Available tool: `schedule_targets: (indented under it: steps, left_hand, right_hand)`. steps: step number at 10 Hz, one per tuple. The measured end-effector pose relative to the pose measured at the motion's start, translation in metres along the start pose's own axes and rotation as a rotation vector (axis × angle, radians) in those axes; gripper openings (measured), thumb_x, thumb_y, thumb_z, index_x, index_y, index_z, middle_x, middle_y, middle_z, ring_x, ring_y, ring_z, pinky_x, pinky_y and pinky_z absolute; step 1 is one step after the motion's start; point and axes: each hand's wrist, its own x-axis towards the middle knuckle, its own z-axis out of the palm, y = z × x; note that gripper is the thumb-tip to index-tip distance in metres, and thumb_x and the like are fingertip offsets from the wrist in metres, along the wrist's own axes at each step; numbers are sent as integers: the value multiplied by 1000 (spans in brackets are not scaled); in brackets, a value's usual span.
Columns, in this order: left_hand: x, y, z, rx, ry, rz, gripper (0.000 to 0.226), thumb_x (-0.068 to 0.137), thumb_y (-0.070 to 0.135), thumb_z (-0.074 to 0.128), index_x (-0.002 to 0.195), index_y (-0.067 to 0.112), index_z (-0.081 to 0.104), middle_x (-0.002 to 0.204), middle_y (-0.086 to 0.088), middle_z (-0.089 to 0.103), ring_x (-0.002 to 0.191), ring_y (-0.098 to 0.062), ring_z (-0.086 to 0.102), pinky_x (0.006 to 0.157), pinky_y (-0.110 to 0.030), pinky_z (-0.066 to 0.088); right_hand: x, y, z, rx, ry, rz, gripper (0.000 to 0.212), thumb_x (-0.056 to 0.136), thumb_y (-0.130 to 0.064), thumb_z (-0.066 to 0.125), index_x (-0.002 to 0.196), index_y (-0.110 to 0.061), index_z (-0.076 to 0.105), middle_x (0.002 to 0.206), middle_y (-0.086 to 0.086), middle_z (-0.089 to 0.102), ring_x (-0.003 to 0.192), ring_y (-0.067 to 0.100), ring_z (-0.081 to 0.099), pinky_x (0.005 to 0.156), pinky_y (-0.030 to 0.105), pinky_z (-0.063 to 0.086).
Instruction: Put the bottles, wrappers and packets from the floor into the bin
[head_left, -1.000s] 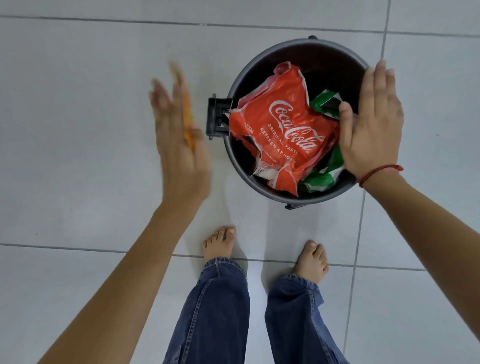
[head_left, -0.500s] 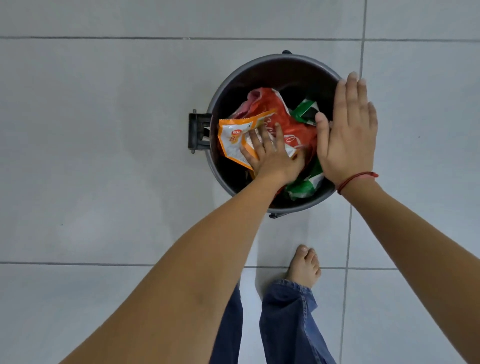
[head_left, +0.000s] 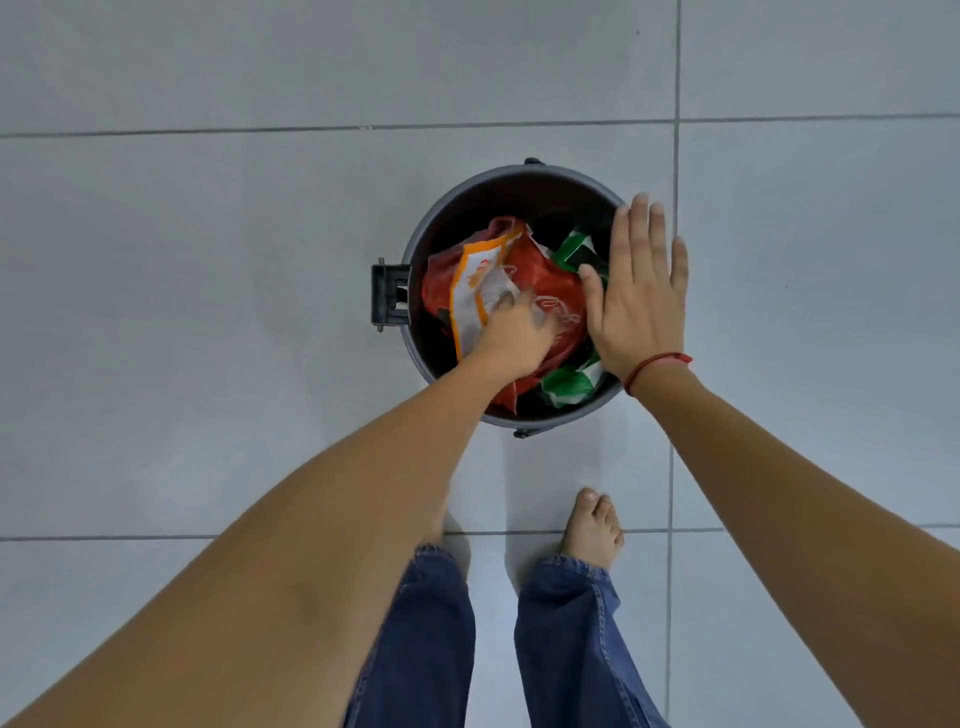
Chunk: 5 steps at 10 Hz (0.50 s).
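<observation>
A round dark grey bin (head_left: 464, 191) stands on the pale tiled floor. Inside lie a crumpled red Coca-Cola wrapper (head_left: 548, 275) and a green-and-white wrapper (head_left: 569, 382). An orange-and-white packet (head_left: 475, 296) sits on top at the left side. My left hand (head_left: 517, 335) reaches down into the bin, fingers curled onto that packet and pressing it against the red wrapper. My right hand (head_left: 636, 296) hovers flat over the bin's right rim, fingers straight, holding nothing. The deeper contents of the bin are hidden.
A black bracket (head_left: 389, 296) sticks out from the bin's left side. My bare right foot (head_left: 592, 525) and blue jeans legs (head_left: 566, 639) stand just in front of the bin. Grey floor tiles (head_left: 208, 312) surround it with no litter in view.
My left hand swung the orange-and-white packet from the left into the bin and now pushes it deeper. The right hand stayed flat over the right rim. The view rose further above the bin.
</observation>
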Motion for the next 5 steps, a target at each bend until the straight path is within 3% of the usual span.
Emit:
schedule_targets:
  steps: [1,2,3,4,5]
  left_hand:
    - [-29,2,-31,-163,143,76,35,100,22,43,130,9,53,129,-16,59,120,-29,55,96,-28,41]
    - [-59,7,-62,-29,301,186,34,100,21,44,129,7,55,128,-16,61,120,-29,55,99,-35,44]
    - [-87,32,-97,249,402,274,46,101,26,40,143,5,38,152,-16,36,143,-28,29,115,-43,29]
    - [-120,69,-139,487,554,329,61,101,35,35,151,5,16,161,-14,9,150,-26,6,120,-44,13]
    - [-148,100,-173,572,687,321,67,100,39,34,152,6,8,162,-14,0,150,-26,-1,120,-48,2]
  right_hand:
    - [-7,-8,-23,-11,-37,-9,61,100,-37,30,148,-3,16,158,16,13,146,29,8,119,49,9]
    - [-14,-18,-57,-47,-39,-54,61,100,-38,29,147,-1,20,157,18,16,145,30,13,117,49,11]
    - [-14,-35,-107,-100,-24,-81,63,98,-40,23,146,0,22,156,18,20,145,30,17,116,49,12]
    - [-4,-58,-172,-124,42,-104,66,96,-43,17,147,-1,21,156,16,20,145,28,16,116,50,8]
    - [12,-79,-222,-131,126,-118,66,96,-43,24,148,-2,18,157,15,17,146,26,14,116,50,3]
